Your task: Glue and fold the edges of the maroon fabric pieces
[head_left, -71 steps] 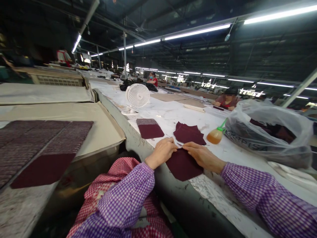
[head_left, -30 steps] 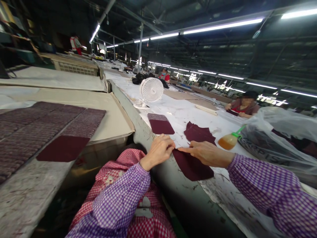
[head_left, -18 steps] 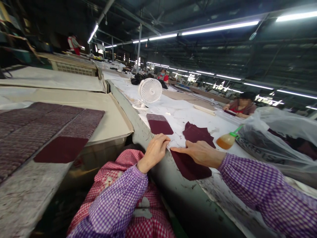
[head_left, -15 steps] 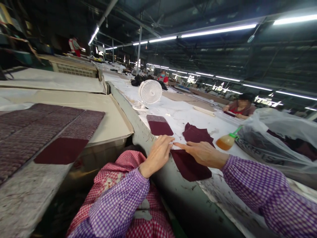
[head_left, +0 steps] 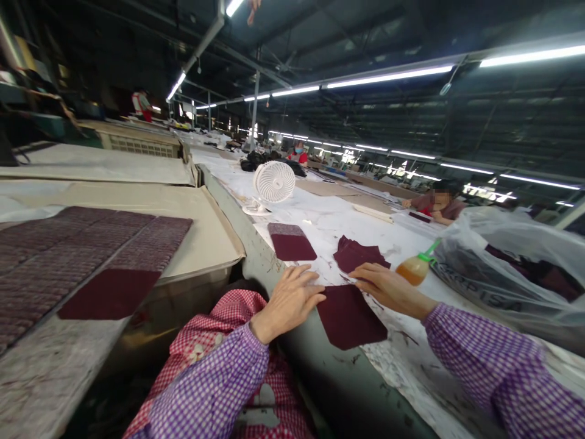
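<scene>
A maroon fabric piece (head_left: 351, 318) with trimmed corners lies flat at the table's near edge, overhanging it slightly. My left hand (head_left: 292, 299) is at its upper left corner, fingers apart, with the thumb touching or just over the edge. On the other side, my right hand (head_left: 388, 288) hovers by the top edge, fingers stretched out and holding nothing. Beyond my fingers lie a small stack of maroon pieces (head_left: 359, 253) and, to its left, a maroon piece with a greyish band (head_left: 292, 242).
A white fan (head_left: 274, 182) stands further back. At right are a glue bottle (head_left: 412, 270) with a green nozzle and a clear plastic bag (head_left: 503, 268). Overlapped striped pieces (head_left: 105, 244) lie on a board at left. A co-worker (head_left: 441, 204) sits across the table.
My hands have moved apart from where their fingertips met above the fabric piece. The right one has shifted to the right, uncovering the piece's top edge. The view has tilted slightly.
</scene>
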Available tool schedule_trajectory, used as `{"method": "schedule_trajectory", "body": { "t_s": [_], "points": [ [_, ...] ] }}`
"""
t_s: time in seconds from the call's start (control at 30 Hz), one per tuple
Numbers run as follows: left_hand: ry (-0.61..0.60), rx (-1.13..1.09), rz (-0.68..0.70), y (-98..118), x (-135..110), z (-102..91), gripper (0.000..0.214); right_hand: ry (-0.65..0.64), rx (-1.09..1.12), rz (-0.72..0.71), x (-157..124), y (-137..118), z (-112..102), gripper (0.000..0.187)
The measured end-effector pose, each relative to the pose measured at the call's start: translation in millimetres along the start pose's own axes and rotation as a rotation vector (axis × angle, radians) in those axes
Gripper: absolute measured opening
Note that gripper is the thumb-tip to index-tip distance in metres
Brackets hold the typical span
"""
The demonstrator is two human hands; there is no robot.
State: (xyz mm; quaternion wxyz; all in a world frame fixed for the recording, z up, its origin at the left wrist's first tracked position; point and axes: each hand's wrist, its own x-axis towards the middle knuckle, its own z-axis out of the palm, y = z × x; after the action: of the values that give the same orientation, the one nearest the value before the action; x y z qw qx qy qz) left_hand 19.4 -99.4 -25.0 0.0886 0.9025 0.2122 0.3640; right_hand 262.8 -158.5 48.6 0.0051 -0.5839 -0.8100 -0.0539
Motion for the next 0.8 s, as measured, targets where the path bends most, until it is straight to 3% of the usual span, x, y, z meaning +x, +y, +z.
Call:
{"method": "schedule_trajectory", "body": {
  "t_s": [0.1,0.17,0.23,0.3,0.4,0.5,0.57,0.63,0.8],
  "points": [
    [-0.007,-0.184,-0.018,-6.4,8.2,-1.2,0.024,-0.06,0.253,0.059,13.1,-10.2,4.5,0.032],
    [0.076,-0.301,-0.103,-19.1,12.9,-3.0,0.019,-0.131,0.36,0.056,19.7,-10.6,4.5,0.025],
    [0.185,-0.283,-0.2,-37.4,15.5,-5.5,0.019,-0.131,0.403,0.025,24.3,-1.4,0.2,0.024],
    [0.213,-0.155,-0.24,-57.9,15.5,-8.1,0.03,-0.047,0.372,0.057,28.0,18.1,-5.8,0.028],
    [0.128,-0.02,-0.203,-83.8,13.8,-11.4,0.03,0.084,0.222,0.249,33.2,57.4,-9.9,0.032],
    [0.065,0.034,-0.139,-97.1,15.3,-12.7,0.02,0.13,0.076,0.43,39.6,86.7,-4.3,0.026],
    [0.058,0.107,-0.125,-99.6,18.9,-11.8,0.021,0.18,0.016,0.466,44.4,90.3,1.2,0.029],
    [0.062,0.197,-0.133,-98.5,23.0,-9.6,0.024,0.224,-0.01,0.397,49.3,80.2,4.9,0.033],
    [0.122,0.235,-0.176,-84.8,23.9,-4.6,0.025,0.204,0.118,0.049,61.9,29.3,4.0,0.03]
  ]
}}
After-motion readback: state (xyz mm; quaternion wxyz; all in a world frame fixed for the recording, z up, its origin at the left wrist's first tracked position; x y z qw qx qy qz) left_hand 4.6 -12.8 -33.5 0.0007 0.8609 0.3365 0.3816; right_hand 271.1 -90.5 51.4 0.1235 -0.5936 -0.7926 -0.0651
